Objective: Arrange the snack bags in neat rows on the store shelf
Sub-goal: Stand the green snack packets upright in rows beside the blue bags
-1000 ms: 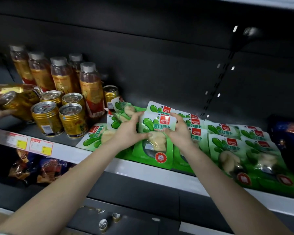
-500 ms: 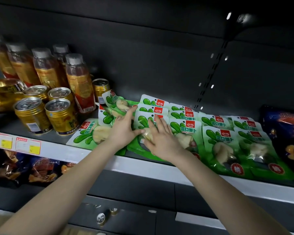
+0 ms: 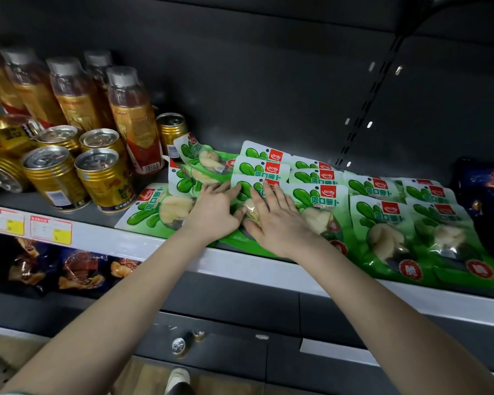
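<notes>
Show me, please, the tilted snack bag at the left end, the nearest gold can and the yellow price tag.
Tilted snack bag (image 3: 154, 208): head view, its printed front.
Nearest gold can (image 3: 105, 181): head view, its side wall.
Yellow price tag (image 3: 51, 230): head view, its face.

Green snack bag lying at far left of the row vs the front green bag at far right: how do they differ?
The far-left green snack bag lies tilted, off the rows, beside the gold cans; the far-right green bag sits straight in its column, next to a dark blue bag. The left one lies alone; the right overlaps others behind. Same green printed design.
</notes>
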